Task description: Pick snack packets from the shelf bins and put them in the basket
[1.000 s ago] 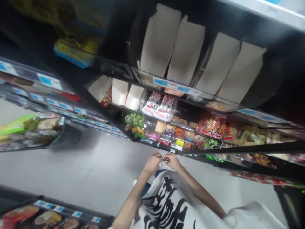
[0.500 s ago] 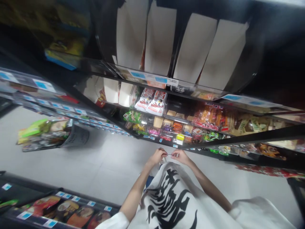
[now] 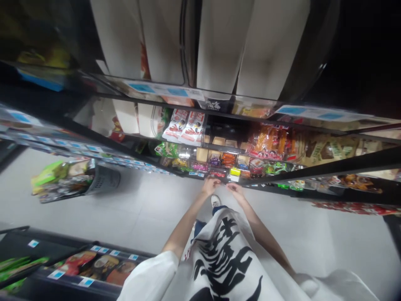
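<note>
Side by side in front of the lowest shelf's front edge are my left hand (image 3: 211, 185) and my right hand (image 3: 234, 190). The fingers of each are curled in a pinch, with a small gap between the hands. Something thin seems to span that gap, too small and blurred to name. Just beyond my fingers lie small packaged snacks, with a yellow-and-white tag (image 3: 234, 174) above my right hand. Two white-and-red snack bags (image 3: 191, 127) stand on the shelf behind.
Overhead, a shelf holds tall white open boxes (image 3: 219, 46). A grey basket (image 3: 105, 179) full of packets lies on the floor at left. A low display (image 3: 94, 269) with packaged food is at lower left. A dark diagonal bar (image 3: 332, 167) crosses at right.
Both hands have moved forward and up to the lower shelf edge, slightly farther apart. The view has shifted, and a white shoe now shows below my hands.
</note>
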Tool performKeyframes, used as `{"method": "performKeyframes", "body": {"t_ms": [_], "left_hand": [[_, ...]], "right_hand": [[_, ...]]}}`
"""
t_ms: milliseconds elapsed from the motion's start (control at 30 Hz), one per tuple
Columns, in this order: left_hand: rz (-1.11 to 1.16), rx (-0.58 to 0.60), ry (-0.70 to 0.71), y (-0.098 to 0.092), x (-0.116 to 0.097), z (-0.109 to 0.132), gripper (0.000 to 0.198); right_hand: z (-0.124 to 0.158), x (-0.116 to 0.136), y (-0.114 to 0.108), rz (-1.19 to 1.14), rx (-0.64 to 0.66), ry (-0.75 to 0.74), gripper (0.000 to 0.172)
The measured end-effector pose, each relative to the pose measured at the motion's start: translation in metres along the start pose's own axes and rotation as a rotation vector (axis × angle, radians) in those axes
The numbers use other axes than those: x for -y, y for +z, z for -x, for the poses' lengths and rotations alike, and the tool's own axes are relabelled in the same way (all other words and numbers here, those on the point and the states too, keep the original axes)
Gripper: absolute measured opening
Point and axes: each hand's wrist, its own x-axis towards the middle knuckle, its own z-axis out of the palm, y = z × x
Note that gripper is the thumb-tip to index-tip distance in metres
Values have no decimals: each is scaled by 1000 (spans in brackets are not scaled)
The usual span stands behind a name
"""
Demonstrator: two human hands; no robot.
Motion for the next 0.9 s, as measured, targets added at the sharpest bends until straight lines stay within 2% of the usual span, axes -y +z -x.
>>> {"method": "performKeyframes", "body": {"t_ms": [167, 267, 400, 567, 733, 900], "left_hand": [[149, -327, -137, 3, 10, -19, 31], [305, -457, -271, 6, 19, -27, 37], [611, -433, -462, 20, 26, -35, 25], [930, -378, -499, 42, 22, -52, 22], [1061, -444, -525, 56, 22, -78, 24], [1097, -502, -564, 58, 28, -92, 23]], "right_hand": [[-47, -12, 12, -4, -68, -51, 37], [-74, -17, 19, 1, -127, -82, 32], [-93, -24, 24, 6, -177, -87, 29], [-96, -31, 22, 19, -196, -129, 27], [-105, -36, 17, 42, -263, -171, 23], [-118, -45, 21, 41, -324, -184, 22]]}}
